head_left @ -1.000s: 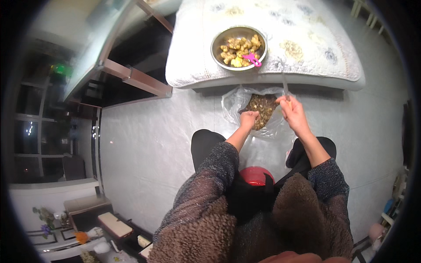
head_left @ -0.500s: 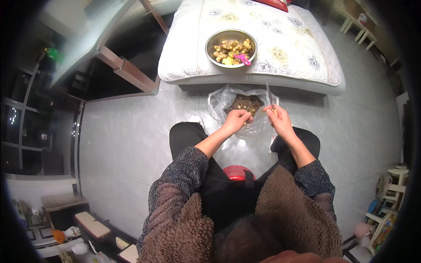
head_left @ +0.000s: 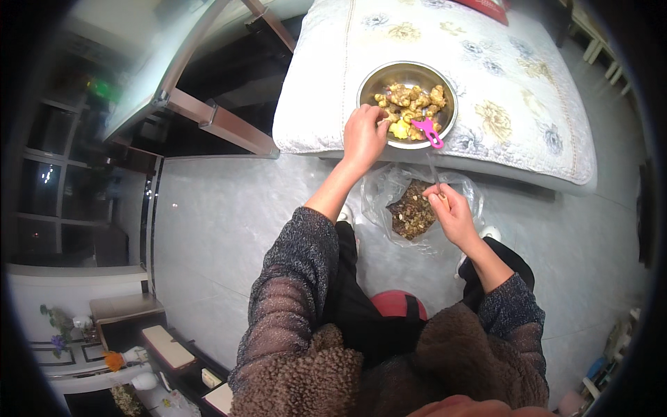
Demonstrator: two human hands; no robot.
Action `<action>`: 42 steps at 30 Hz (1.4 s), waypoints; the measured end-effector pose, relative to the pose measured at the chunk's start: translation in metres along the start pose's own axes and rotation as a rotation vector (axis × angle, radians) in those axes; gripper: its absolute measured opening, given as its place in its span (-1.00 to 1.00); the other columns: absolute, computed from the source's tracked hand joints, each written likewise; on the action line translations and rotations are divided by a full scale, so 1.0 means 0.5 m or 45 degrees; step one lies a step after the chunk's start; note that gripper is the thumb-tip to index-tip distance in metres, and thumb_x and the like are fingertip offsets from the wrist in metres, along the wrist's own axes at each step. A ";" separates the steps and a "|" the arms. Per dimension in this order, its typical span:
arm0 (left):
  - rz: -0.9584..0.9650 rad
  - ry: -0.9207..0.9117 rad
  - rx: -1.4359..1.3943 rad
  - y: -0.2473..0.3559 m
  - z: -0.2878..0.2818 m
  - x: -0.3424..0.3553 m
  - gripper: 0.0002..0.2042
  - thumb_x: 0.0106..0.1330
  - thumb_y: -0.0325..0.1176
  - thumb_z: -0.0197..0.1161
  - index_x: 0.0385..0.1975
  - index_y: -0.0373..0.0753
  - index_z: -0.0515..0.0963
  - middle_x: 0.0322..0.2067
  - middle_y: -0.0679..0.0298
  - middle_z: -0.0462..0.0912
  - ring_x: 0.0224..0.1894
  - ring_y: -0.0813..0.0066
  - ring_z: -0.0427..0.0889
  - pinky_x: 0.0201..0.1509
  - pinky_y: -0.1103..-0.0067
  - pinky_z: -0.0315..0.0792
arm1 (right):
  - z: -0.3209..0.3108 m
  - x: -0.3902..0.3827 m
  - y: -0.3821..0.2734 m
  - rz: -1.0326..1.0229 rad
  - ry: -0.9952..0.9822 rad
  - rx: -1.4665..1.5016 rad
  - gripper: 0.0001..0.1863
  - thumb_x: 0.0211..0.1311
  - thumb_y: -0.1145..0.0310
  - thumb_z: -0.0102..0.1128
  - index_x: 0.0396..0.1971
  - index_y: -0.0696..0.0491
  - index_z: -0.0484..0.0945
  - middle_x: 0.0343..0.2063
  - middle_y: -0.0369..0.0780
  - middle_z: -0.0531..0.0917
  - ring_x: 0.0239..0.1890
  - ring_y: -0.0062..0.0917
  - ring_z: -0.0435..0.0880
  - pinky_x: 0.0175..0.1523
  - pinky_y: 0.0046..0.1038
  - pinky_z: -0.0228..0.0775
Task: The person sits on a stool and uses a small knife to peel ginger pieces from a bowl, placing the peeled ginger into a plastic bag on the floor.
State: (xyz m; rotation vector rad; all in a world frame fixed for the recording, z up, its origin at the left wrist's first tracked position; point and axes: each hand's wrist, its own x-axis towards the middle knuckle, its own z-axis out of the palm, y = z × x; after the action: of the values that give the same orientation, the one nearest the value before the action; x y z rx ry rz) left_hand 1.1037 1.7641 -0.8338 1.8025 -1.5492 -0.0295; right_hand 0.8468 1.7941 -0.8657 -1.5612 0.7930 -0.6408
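A steel bowl point(head_left: 363, 89) of knobbly ginger roots point(head_left: 415, 101) sits near the front edge of the quilted cover. My left hand point(head_left: 365, 135) reaches over the bowl's left rim, its fingertips pinched on what looks like a piece of ginger, partly hidden by the fingers. A pink peeler point(head_left: 429, 133) lies on the ginger, its handle over the front rim. My right hand point(head_left: 453, 212) grips a small knife point(head_left: 435, 170) by its light handle, blade pointing away from me. Below the knife, a clear plastic bag point(head_left: 376, 194) on the floor holds brown scraps point(head_left: 411, 212).
The cover point(head_left: 497, 90) has a floral print, and a red package point(head_left: 486, 10) lies at its far edge. A glass-topped table frame point(head_left: 201, 115) stands at the left. Something round and red point(head_left: 396, 304) shows between my legs. Grey tiles point(head_left: 208, 222) make up the floor.
My left hand has gone from over the scrap bag up to the bowl. My right hand stays near the bag with the knife. The whole view has shifted and tilted.
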 end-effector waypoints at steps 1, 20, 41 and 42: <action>0.062 -0.033 0.144 -0.013 0.010 0.017 -0.80 0.06 -0.40 0.38 -0.31 -0.25 0.60 -0.34 0.17 0.59 -0.19 0.15 0.55 -0.07 0.31 0.40 | -0.002 0.005 -0.001 0.009 -0.001 0.004 -0.83 0.37 0.38 0.07 -0.25 0.16 0.56 -0.62 -0.36 0.43 -0.52 -0.73 0.36 -0.38 -0.57 0.22; -0.322 -0.303 0.003 -0.035 -0.009 0.120 -0.78 0.34 -0.34 0.11 -0.30 -0.37 0.63 -0.28 0.14 0.71 -0.28 0.27 0.70 -0.19 0.40 0.54 | -0.018 0.005 -0.014 -0.100 0.039 -0.045 -0.81 0.36 0.37 0.07 -0.26 0.18 0.57 -0.62 -0.30 0.50 -0.52 -0.70 0.41 -0.36 -0.55 0.28; -0.917 -0.900 -1.729 0.065 0.062 -0.243 -0.70 0.49 -0.22 0.06 -0.03 -0.33 0.53 -0.13 0.26 0.63 -0.15 0.54 0.63 -0.10 0.57 0.59 | -0.028 0.033 0.042 0.122 -0.086 -0.065 -0.70 0.29 0.26 0.24 -0.17 0.20 0.52 -0.36 -0.24 0.63 -0.27 -0.64 0.57 -0.14 -0.50 0.44; -0.931 -0.893 -1.786 0.066 0.066 -0.243 -0.69 0.49 -0.21 0.07 -0.02 -0.33 0.52 -0.13 0.27 0.63 -0.15 0.55 0.63 -0.11 0.58 0.59 | -0.029 0.036 0.044 0.145 -0.074 -0.040 -0.72 0.30 0.28 0.23 -0.17 0.19 0.50 -0.36 -0.25 0.62 -0.28 -0.66 0.56 -0.16 -0.52 0.43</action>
State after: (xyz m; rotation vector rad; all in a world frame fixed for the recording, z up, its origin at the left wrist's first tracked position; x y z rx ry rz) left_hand 1.0277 1.8521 -0.8927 1.0152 -0.6662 -1.7463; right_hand 0.8438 1.7699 -0.8864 -1.5444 0.8451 -0.4999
